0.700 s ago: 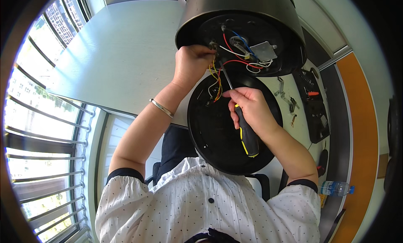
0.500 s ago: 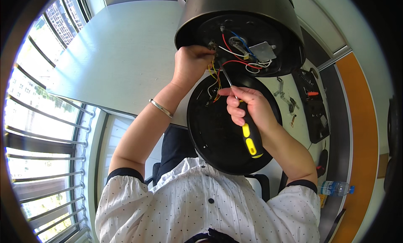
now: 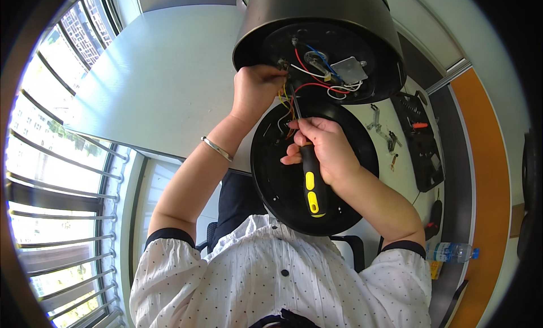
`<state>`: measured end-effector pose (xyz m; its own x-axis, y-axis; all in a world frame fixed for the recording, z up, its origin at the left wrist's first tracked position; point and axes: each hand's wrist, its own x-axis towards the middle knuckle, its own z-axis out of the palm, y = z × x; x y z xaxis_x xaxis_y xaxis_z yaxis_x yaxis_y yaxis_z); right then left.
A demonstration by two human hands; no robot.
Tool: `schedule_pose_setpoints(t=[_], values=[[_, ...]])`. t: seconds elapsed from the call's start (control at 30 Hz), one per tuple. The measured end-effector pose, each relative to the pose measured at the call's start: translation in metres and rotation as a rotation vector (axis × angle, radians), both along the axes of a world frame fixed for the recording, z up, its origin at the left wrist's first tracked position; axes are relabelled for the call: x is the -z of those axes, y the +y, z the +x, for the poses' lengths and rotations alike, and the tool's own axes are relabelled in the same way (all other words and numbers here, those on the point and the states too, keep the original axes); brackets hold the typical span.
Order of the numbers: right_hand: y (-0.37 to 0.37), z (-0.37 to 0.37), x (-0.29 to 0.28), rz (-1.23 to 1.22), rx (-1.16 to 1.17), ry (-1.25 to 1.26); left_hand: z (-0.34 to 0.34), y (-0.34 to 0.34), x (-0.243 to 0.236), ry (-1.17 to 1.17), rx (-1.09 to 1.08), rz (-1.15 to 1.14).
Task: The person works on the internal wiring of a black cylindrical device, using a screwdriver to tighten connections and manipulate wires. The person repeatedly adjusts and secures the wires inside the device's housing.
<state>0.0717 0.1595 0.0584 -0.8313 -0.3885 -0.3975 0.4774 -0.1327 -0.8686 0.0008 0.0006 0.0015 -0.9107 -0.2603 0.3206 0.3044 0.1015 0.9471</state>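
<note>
A dark metal pot-shaped appliance lies on its side, its open underside facing me and showing red, blue and white wires. At the left of that underside, my left hand pinches beside a small metal fitting; what lies between the fingertips is hidden. My right hand grips a screwdriver with a black and yellow handle. Its shaft points up toward my left fingertips, and the tip is hard to make out among the wires. Below, yellow and orange wires run down to a round black base cover.
On the right lie small metal parts, a black tool case and a red and black tool. A water bottle is at the lower right. The pale table extends left toward a barred window.
My right hand has moved left, and the screwdriver handle has swung left, so it points more nearly straight up. My left hand stays at the same spot on the appliance.
</note>
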Motion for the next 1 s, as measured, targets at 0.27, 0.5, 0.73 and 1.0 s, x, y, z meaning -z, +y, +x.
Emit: schedule_pose_setpoints(t=[0.27,0.5,0.73,1.0], values=[[0.015,-0.013,-0.002,-0.308,-0.121,-0.184,0.004,0.003,-0.005,-0.016,-0.024,-0.031],[-0.005,-0.004,0.001,-0.026,0.053,-0.006,0.001,0.003,0.001,0.015,-0.053,-0.035],[-0.004,-0.008,0.006,0.031,-0.014,-0.029,0.001,0.003,0.001,0.018,-0.056,0.028],[-0.004,-0.006,-0.005,0.061,-0.032,-0.008,0.000,0.002,0.000,0.006,-0.033,0.027]])
